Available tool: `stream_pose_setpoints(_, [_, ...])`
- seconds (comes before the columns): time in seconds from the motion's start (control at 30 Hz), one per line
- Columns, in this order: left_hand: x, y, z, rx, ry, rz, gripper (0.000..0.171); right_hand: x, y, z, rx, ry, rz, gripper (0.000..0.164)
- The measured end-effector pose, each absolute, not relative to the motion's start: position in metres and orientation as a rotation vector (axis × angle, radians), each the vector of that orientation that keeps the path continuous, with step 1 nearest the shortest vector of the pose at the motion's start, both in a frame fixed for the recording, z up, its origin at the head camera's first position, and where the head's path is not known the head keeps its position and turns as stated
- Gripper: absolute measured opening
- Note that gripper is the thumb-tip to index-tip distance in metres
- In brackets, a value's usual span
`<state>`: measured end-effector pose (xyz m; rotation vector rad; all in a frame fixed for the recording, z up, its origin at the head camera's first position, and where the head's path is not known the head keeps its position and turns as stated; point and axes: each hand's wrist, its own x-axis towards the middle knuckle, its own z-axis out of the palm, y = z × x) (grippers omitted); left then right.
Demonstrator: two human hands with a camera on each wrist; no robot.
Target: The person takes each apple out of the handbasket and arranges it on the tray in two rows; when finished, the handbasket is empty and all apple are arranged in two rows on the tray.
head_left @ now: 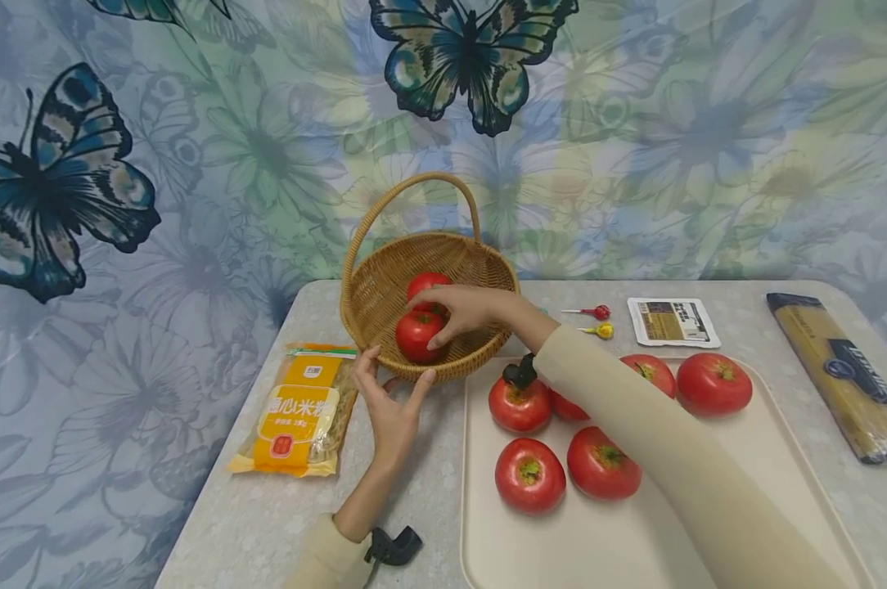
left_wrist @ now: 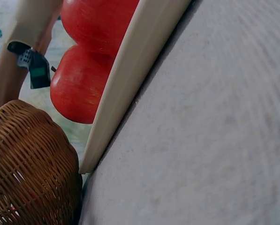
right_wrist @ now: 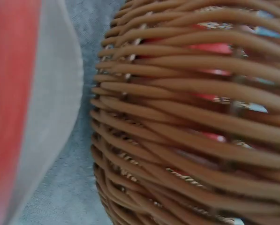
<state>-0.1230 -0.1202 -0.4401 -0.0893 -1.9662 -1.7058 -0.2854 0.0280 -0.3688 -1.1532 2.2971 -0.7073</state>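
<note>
A wicker basket (head_left: 370,282) with an arched handle stands at the table's back, its woven side (left_wrist: 32,164) filling a corner of the left wrist view. Inside lie red apples; my right hand (head_left: 466,315) reaches over the rim and holds the front apple (head_left: 416,337) between thumb and fingers. Another apple (head_left: 427,282) sits behind it. My left hand (head_left: 392,413) grips the basket's near left side, thumb and fingers spread apart along it. In the right wrist view the basket weave (right_wrist: 191,112) hides that hand.
A cream tray (head_left: 547,548) with several apples (head_left: 529,476) lies right of the basket. A yellow food packet (head_left: 299,413) lies left. Two lollipops (head_left: 600,312), a white flat pack (head_left: 673,322) and a long pasta packet (head_left: 844,376) lie at the back right.
</note>
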Motion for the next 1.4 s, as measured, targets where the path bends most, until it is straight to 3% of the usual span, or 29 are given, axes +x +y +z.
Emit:
stream_pose_setpoints(0.37, [-0.123, -0.119, -0.439, -0.091, -1.970, -1.689, 0.073, -0.286, 0.012, -0.378, -1.019, 2.290, -0.700, 0.067])
stream_pose_setpoints(0.7, [-0.122, -0.118, -0.440, -0.075, -1.987, -1.704, 0.074, -0.285, 0.028, -0.368, -1.323, 2.407, -0.653, 0.065])
stream_pose_setpoints(0.93, [-0.122, -0.118, -0.440, -0.079, -1.989, -1.717, 0.074, -0.267, 0.083, -0.328, -1.492, 2.444, -0.930, 0.064])
stream_pose_setpoints(1.13, [-0.123, -0.118, -0.438, -0.101, -1.996, -1.731, 0.075, -0.223, 0.161, -0.292, -1.431, 2.554, -0.939, 0.070])
stream_pose_setpoints(1.4, [-0.121, -0.119, -0.438, -0.100, -1.985, -1.750, 0.075, -0.145, 0.243, -0.319, -1.275, 2.785, -0.703, 0.080])
